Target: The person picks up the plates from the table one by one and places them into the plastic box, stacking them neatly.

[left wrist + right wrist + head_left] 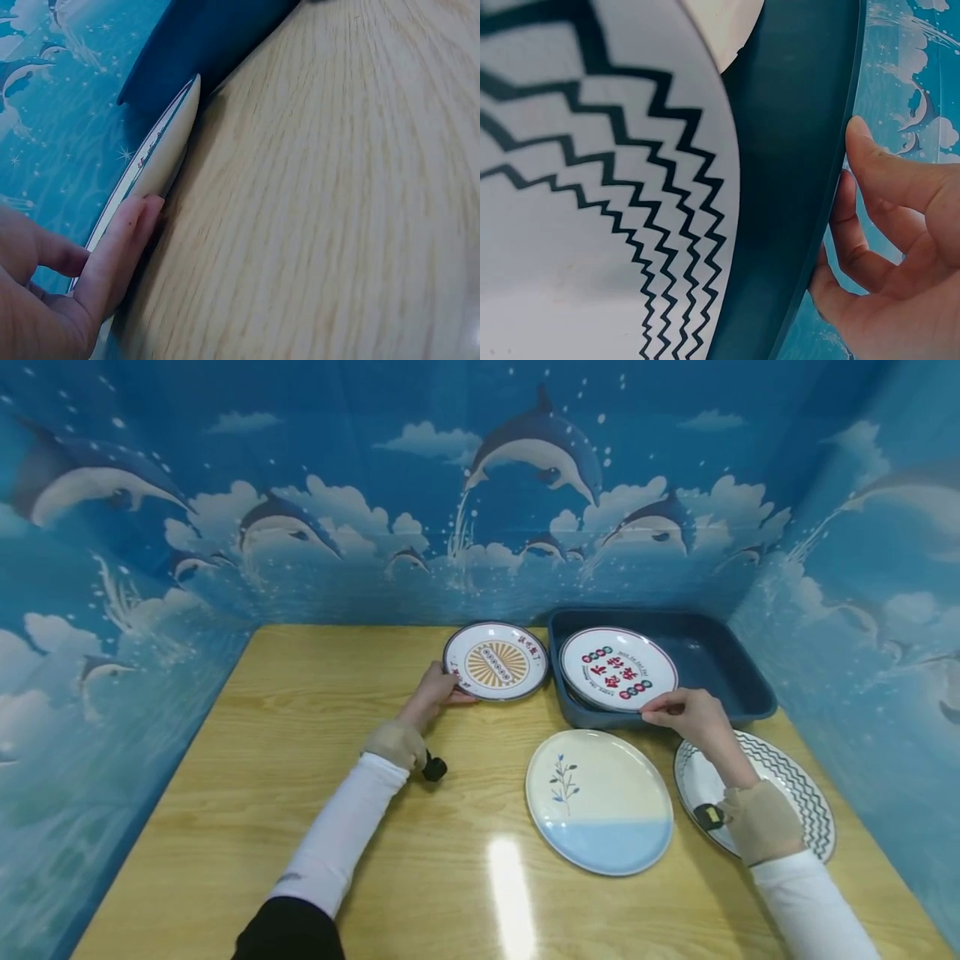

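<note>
In the head view my left hand [437,687] grips the left edge of a round white plate [528,681] with an orange sunburst. Seen from the left wrist, its fingers [127,232] lie under the plate and the thumb is on the other side. A white plate with red lettering [588,672] lies slightly tilted inside a dark blue basin [723,652]. My right hand [693,714] pinches this plate's near right edge, just above the basin's front rim. From the right wrist, the basin wall hides that plate.
A cream and blue plate [600,802] with a flower sprig lies in front of the basin. To its right, partly under the right forearm, is a zigzag-edged plate [802,793]. Dolphin-printed cloth [375,568] encloses the back and sides of the wooden table [315,718].
</note>
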`<control>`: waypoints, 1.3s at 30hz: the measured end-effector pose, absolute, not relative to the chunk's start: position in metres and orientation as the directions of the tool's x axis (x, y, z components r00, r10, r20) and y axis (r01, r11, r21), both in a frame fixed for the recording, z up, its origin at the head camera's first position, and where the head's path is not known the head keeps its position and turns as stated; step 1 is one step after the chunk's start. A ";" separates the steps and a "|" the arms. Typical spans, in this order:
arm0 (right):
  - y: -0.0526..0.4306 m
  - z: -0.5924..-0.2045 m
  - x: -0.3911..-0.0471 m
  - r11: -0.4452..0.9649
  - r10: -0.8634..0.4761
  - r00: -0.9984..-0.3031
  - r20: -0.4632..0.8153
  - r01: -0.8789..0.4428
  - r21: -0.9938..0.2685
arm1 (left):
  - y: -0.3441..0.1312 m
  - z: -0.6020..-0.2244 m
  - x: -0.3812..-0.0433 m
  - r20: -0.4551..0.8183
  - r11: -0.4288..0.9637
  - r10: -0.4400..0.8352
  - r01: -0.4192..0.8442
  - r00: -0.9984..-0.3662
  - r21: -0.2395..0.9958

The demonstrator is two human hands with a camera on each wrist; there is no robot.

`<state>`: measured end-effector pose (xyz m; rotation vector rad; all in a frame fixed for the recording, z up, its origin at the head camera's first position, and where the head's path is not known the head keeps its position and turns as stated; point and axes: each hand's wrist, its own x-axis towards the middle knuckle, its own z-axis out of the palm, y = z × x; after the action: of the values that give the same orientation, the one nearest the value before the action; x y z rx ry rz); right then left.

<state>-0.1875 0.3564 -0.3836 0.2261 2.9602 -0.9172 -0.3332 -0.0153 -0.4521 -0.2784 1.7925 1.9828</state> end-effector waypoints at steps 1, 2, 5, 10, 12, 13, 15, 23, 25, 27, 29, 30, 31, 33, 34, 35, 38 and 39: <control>0.356 -0.384 -0.188 0.815 0.129 -0.989 -0.077 0.150 -0.560 | -0.017 -0.452 -0.332 -0.440 -0.053 0.190 -0.457 -0.878 0.888; 0.355 -0.385 -0.188 0.816 0.130 -0.989 -0.076 0.150 -0.558 | -0.019 -0.451 -0.331 -0.438 -0.052 0.188 -0.455 -0.879 0.889; 0.355 -0.387 -0.188 0.819 0.129 -0.989 -0.075 0.148 -0.554 | -0.026 -0.449 -0.329 -0.412 -0.020 0.166 -0.420 -0.896 0.907; 0.358 -0.389 -0.189 0.827 0.136 -0.989 -0.065 0.149 -0.542 | -0.038 -0.442 -0.324 -0.380 -0.021 0.159 -0.387 -0.911 0.922; 0.358 -0.389 -0.189 0.829 0.143 -0.988 -0.063 0.154 -0.537 | -0.044 -0.439 -0.321 -0.376 -0.031 0.163 -0.386 -0.912 0.922; 0.358 -0.389 -0.188 0.830 0.147 -0.987 -0.064 0.158 -0.535 | -0.046 -0.438 -0.319 -0.371 -0.030 0.163 -0.380 -0.914 0.924; 0.359 -0.388 -0.188 0.835 0.142 -0.988 -0.063 0.153 -0.528 | -0.053 -0.434 -0.314 -0.357 -0.036 0.168 -0.368 -0.919 0.929; 0.348 -0.377 -0.181 0.825 0.090 -0.994 -0.055 0.106 -0.555 | -0.078 -0.415 -0.288 -0.288 -0.009 0.250 -0.299 -0.925 0.954; 0.340 -0.372 -0.179 0.816 0.074 -0.997 -0.037 0.082 -0.572 | -0.083 -0.410 -0.280 -0.291 0.018 0.259 -0.297 -0.921 0.955; 0.330 -0.368 -0.178 0.795 0.043 -0.999 -0.033 0.055 -0.604 | -0.087 -0.404 -0.273 -0.294 0.041 0.264 -0.294 -0.919 0.955; 0.318 -0.365 -0.177 0.744 0.006 -0.999 -0.046 0.035 -0.668 | -0.090 -0.399 -0.265 -0.295 0.055 0.277 -0.291 -0.915 0.955; 0.312 -0.364 -0.176 0.705 -0.016 -0.998 -0.059 0.031 -0.709 | -0.091 -0.396 -0.261 -0.296 0.060 0.284 -0.291 -0.912 0.955; 0.306 -0.364 -0.176 0.661 -0.043 -0.997 -0.072 0.026 -0.750 | -0.092 -0.394 -0.257 -0.297 0.066 0.293 -0.291 -0.909 0.955; 0.294 -0.364 -0.173 0.553 -0.093 -0.991 -0.100 0.032 -0.832 | -0.094 -0.388 -0.248 -0.296 0.081 0.318 -0.285 -0.901 0.955; 0.288 -0.364 -0.172 0.503 -0.117 -0.987 -0.110 0.037 -0.863 | -0.094 -0.386 -0.244 -0.294 0.088 0.329 -0.281 -0.897 0.956; 0.282 -0.364 -0.171 0.455 -0.138 -0.983 -0.124 0.048 -0.889 | -0.095 -0.384 -0.239 -0.291 0.096 0.343 -0.275 -0.893 0.957; 0.267 -0.364 -0.167 0.351 -0.190 -0.969 -0.155 0.080 -0.933 | -0.098 -0.378 -0.226 -0.276 0.117 0.384 -0.250 -0.881 0.961; 0.263 -0.364 -0.165 0.331 -0.204 -0.965 -0.165 0.091 -0.939 | -0.099 -0.377 -0.221 -0.268 0.123 0.400 -0.238 -0.877 0.963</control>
<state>-0.1652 0.2628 -0.3640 -0.1024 2.3434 -1.6798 -0.2213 -0.0994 -0.3774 0.1560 1.9398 1.8039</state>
